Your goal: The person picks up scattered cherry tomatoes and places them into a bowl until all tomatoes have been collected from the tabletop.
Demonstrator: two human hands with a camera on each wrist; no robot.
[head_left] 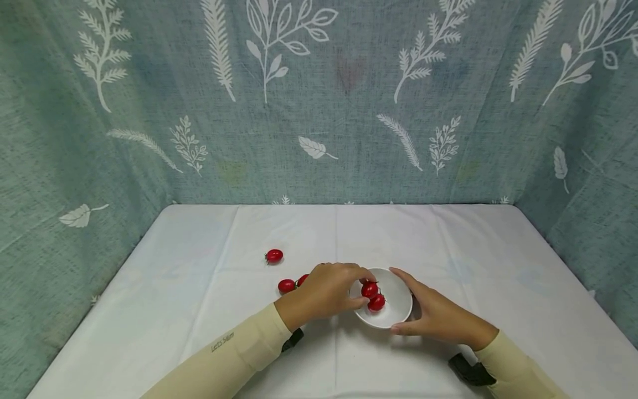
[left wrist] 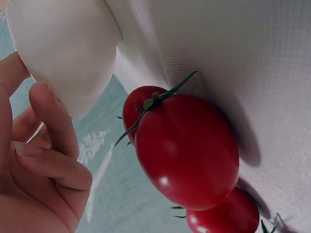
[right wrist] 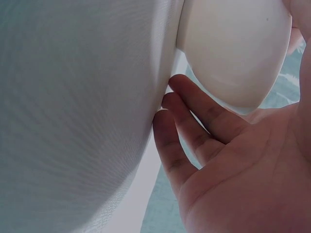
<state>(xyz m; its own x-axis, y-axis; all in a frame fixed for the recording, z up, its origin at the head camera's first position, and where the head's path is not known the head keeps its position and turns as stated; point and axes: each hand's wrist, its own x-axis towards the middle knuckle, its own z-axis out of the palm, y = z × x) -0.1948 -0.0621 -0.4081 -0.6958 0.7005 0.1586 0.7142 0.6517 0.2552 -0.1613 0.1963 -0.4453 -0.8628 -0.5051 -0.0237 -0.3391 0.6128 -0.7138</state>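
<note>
A small white bowl (head_left: 400, 299) stands on the table with two red cherry tomatoes in it. My right hand (head_left: 438, 317) holds the bowl from its right side, thumb at the near rim and index finger at the far rim. Over the left rim reaches my left hand (head_left: 324, 291), its thumb and index finger around the upper cherry tomato (head_left: 370, 290). Another cherry tomato (head_left: 376, 302) lies against that one. In the left wrist view, the bowl's outer wall (left wrist: 68, 53) hides those fingertips. The right wrist view shows the other right-hand fingers (right wrist: 170, 141) loosely bent beside the bowl.
On the white tablecloth (head_left: 239, 332), left of the bowl, lie more cherry tomatoes: one farther back (head_left: 274, 256), one nearer (head_left: 286, 286), and one partly behind the left hand (head_left: 302, 280). A patterned green curtain (head_left: 319, 111) encloses the back and sides.
</note>
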